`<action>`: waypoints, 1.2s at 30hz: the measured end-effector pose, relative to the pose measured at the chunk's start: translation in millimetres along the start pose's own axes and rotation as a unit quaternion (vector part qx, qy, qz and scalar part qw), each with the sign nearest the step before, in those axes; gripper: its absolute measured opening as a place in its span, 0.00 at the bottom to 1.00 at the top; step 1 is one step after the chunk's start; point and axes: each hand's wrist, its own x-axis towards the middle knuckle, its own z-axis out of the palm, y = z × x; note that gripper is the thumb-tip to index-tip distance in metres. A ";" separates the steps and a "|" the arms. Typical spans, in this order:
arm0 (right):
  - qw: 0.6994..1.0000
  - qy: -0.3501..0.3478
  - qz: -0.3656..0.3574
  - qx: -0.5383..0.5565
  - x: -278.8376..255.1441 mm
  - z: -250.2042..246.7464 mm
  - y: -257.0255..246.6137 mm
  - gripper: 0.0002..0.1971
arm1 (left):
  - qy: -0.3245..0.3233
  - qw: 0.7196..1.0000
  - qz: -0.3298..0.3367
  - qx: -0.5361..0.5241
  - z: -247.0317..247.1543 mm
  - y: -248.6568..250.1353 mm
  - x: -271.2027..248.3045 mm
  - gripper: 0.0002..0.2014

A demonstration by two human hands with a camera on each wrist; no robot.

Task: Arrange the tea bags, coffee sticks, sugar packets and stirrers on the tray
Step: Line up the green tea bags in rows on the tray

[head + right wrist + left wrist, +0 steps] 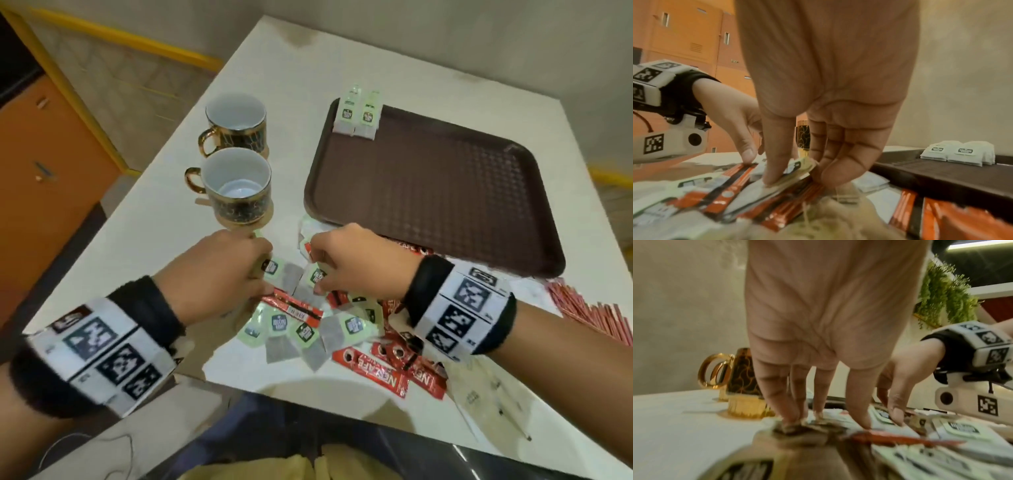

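The right hand (346,260) pinches a pale-green paper tea bag (317,275) from the desk pile; the left hand (219,274) presses straight fingers beside it. Light, limp, judged best pinched at its edge

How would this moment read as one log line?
stage: sorting pile | tray: two tea bags at far corner | right hand: pinching tea bag | left hand: fingertips on pile

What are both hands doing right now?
Left hand: fingertips pressing down on the tea bag pile, gripping nothing.
Right hand: pinching one tea bag.
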 end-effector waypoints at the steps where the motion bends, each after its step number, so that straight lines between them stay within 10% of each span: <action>1: 1.000 -0.001 0.002 -0.002 1.0 3.1 -1.6 0.14 | 0.013 1.000 0.001 -0.003 3.3 0.6 1.0 0.19; 12: 0.964 0.080 0.030 0.252 -21.4 -26.0 35.3 0.07 | 0.109 0.972 0.011 -0.206 -19.7 17.3 3.0 0.06; 20: 0.887 0.300 0.117 0.332 7.0 -91.1 113.4 0.12 | 0.244 0.958 0.061 -0.136 -122.0 75.6 92.9 0.13; 36: 0.912 0.209 0.201 0.289 142.4 -123.9 183.1 0.12 | 0.055 0.988 -0.107 -0.102 -107.7 45.9 302.1 0.12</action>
